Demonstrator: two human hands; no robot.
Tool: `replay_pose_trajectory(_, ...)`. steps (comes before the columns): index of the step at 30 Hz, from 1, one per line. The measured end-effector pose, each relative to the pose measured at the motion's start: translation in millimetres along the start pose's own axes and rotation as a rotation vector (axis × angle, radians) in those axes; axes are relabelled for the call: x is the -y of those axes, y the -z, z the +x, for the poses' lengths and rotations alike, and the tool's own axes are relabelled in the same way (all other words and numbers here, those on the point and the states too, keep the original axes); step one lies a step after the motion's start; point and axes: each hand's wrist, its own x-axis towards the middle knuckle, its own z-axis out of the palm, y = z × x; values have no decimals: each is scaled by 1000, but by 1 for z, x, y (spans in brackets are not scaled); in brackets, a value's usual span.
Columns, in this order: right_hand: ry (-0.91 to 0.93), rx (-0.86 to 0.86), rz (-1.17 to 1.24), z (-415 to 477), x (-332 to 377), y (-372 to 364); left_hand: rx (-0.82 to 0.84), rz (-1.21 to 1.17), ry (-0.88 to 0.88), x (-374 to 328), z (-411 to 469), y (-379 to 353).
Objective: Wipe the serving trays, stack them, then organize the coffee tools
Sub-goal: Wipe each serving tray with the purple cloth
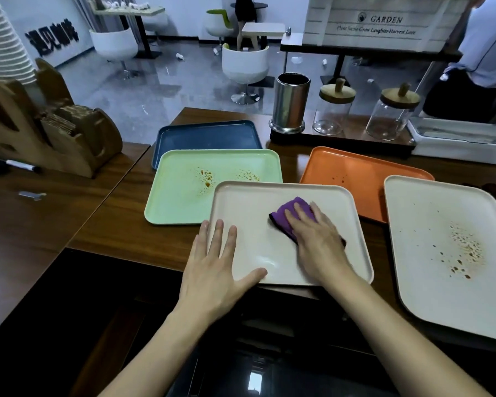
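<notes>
While the left hand (212, 265), fingers spread, steadies the tray (249, 204), the right hand (318, 242) presses the cloth (292, 203) under straight fingers, mid-wipe. Next, probably, the stained green tray (178, 196) beyond the left fingertips.

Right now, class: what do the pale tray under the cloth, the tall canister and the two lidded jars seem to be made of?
Pale tray: probably plastic or melamine; matte, smooth, moulded rounded rim, soft glare.
Canister: metal, likely stainless steel; brushed silver, streaked reflections.
Jars: clear glass, see-through with bright highlights; lids look like light wood, possibly bamboo.
</notes>
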Motion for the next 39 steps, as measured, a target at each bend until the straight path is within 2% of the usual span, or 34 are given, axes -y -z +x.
replay_pose_trajectory(4,243,100,14,9,53,-15,-34,-5,-23,0,1,0)
replay_pose_trajectory(6,279,107,-21,27,63,-15,-23,8,-14,1,0,0)
replay_pose_trajectory(9,253,66,-100,48,57,-14,-22,7,-8,-1,-1,1)
replay_pose_trajectory(14,166,45,-98,65,30,0,-20,-13,6,0,-2,0)
replay_pose_trajectory(20,48,17,-69,50,-15,13,6,7,26,-1,-1,1)
replay_pose_trajectory(24,-94,-25,-149,33,-49,27,5,6,26,-1,-2,0)
replay_pose_trajectory(29,-198,-23,-206,11,-52,33,9,-10,13,-1,-1,1)
replay_pose_trajectory(39,-23,24,-186,-90,-40,29,8,-15,16,-1,1,-1)
